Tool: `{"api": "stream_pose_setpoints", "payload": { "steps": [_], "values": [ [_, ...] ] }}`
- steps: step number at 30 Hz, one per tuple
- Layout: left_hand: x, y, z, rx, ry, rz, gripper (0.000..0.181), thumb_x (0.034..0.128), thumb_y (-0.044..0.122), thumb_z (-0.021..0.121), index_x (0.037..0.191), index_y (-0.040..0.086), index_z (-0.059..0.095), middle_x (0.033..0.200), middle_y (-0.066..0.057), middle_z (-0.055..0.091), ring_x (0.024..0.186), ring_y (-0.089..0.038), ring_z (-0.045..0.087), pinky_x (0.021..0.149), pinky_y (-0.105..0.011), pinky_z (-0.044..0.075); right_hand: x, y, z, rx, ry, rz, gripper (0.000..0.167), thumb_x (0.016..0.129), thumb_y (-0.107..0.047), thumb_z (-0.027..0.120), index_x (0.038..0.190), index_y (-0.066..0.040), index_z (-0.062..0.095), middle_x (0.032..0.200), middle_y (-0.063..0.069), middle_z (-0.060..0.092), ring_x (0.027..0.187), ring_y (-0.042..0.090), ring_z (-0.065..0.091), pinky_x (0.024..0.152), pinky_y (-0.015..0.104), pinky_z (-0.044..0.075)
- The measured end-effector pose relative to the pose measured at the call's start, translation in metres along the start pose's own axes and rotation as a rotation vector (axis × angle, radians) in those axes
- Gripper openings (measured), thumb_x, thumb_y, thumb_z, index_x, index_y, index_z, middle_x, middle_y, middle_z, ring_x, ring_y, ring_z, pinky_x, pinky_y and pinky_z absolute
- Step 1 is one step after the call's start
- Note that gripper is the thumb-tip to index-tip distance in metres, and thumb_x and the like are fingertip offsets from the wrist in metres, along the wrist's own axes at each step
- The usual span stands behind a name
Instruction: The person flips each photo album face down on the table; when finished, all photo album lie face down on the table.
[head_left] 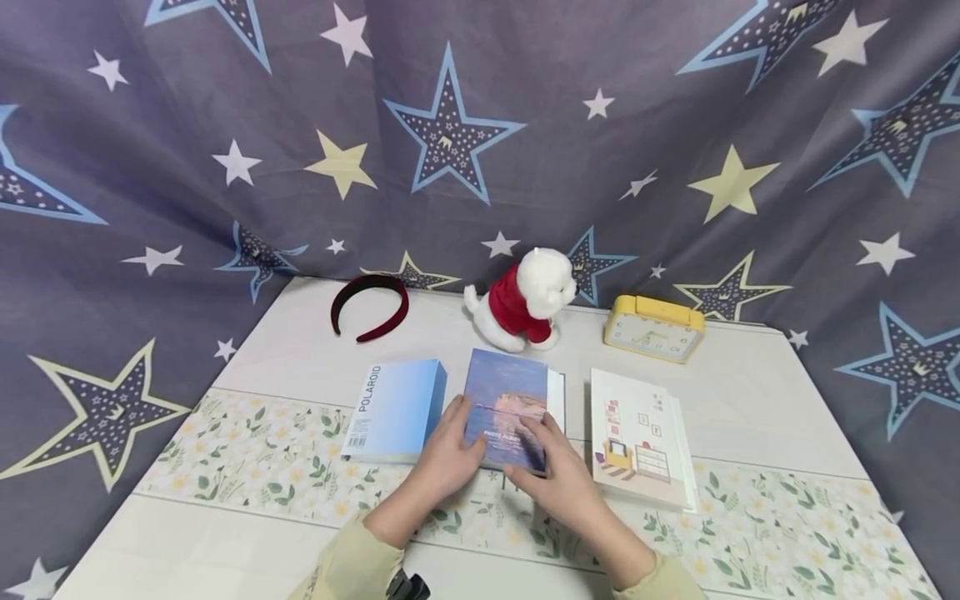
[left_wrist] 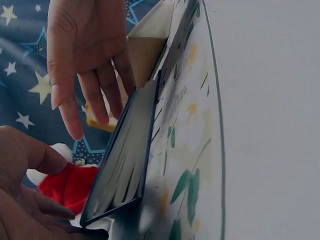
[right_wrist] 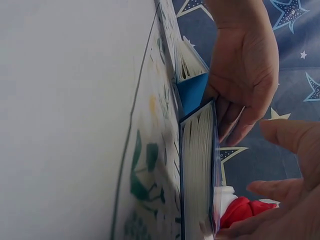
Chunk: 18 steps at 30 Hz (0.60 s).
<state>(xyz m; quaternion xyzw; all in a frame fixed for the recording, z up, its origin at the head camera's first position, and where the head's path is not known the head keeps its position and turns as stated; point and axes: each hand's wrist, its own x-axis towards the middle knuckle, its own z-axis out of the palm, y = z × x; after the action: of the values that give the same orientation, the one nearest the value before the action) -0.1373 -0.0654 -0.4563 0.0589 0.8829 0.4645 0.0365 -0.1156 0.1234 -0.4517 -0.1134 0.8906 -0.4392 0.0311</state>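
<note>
A photo album (head_left: 504, 387) with a blue-purple sunset cover lies on the table, its cover closed. My left hand (head_left: 448, 454) is at the album's left edge, fingers fairly straight and the thumb near the lower edge. Over the cover's lower right part is my right hand (head_left: 562, 475), its fingers spread and loosely bent. In the left wrist view, the page block of the album (left_wrist: 125, 155) shows between its dark covers, and the right hand's fingers hang just beside it. The right wrist view shows the left hand (right_wrist: 245, 70) at the album's far side.
To the left lies a blue Polaroid album (head_left: 397, 408); to the right, a white illustrated album (head_left: 633, 417). Behind them are a dark red headband (head_left: 367, 283), a white plush dog (head_left: 543, 279) in red clothing and a yellow alarm clock (head_left: 654, 327). A star-patterned curtain (head_left: 525, 192) hangs behind.
</note>
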Motion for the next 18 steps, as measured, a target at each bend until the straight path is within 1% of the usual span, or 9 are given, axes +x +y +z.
{"api": "stream_pose_setpoints", "payload": {
  "steps": [4, 7, 10, 14, 18],
  "values": [
    [-0.004, 0.004, -0.006, 0.012, -0.001, 0.017, 0.067, 0.0923, 0.015, 0.059, 0.149, -0.006, 0.03, 0.156, -0.028, 0.02, 0.141, -0.044, 0.024, 0.112, -0.058, 0.022, 0.001, -0.001, 0.001, 0.041, -0.006, -0.031, 0.067, 0.086, -0.035, 0.074, 0.143, -0.01, 0.049, 0.153, 0.031, 0.025, 0.137, 0.049, 0.029, 0.104, 0.068, 0.029],
    [-0.006, 0.004, -0.012, 0.017, 0.0, 0.024, 0.066, 0.0923, 0.016, 0.06, 0.149, -0.003, 0.032, 0.156, -0.025, 0.022, 0.142, -0.042, 0.024, 0.113, -0.057, 0.021, 0.002, -0.003, 0.002, 0.059, -0.018, -0.045, 0.066, 0.087, -0.037, 0.072, 0.143, -0.012, 0.049, 0.153, 0.029, 0.026, 0.138, 0.049, 0.028, 0.103, 0.069, 0.028],
    [-0.006, 0.003, -0.019, 0.015, 0.004, 0.045, 0.065, 0.0926, 0.015, 0.06, 0.149, -0.003, 0.033, 0.155, -0.025, 0.026, 0.142, -0.041, 0.025, 0.113, -0.055, 0.021, 0.002, -0.005, 0.004, 0.073, -0.03, -0.058, 0.065, 0.088, -0.037, 0.071, 0.144, -0.013, 0.048, 0.153, 0.029, 0.026, 0.138, 0.049, 0.028, 0.102, 0.07, 0.028],
    [-0.006, 0.0, -0.031, -0.012, 0.024, 0.057, 0.063, 0.0936, 0.011, 0.06, 0.149, -0.003, 0.034, 0.154, -0.024, 0.03, 0.138, -0.04, 0.034, 0.111, -0.052, 0.028, 0.004, -0.008, 0.008, 0.099, -0.058, -0.071, 0.067, 0.089, -0.037, 0.07, 0.146, -0.013, 0.045, 0.154, 0.027, 0.027, 0.139, 0.048, 0.028, 0.103, 0.07, 0.027],
    [-0.005, -0.006, -0.043, -0.067, 0.06, 0.058, 0.059, 0.0944, 0.006, 0.058, 0.148, -0.004, 0.034, 0.153, -0.024, 0.031, 0.137, -0.038, 0.037, 0.107, -0.046, 0.038, 0.006, -0.014, 0.013, 0.133, -0.096, -0.094, 0.069, 0.089, -0.037, 0.069, 0.148, -0.012, 0.042, 0.154, 0.024, 0.029, 0.14, 0.045, 0.028, 0.105, 0.068, 0.026]
  ]
}}
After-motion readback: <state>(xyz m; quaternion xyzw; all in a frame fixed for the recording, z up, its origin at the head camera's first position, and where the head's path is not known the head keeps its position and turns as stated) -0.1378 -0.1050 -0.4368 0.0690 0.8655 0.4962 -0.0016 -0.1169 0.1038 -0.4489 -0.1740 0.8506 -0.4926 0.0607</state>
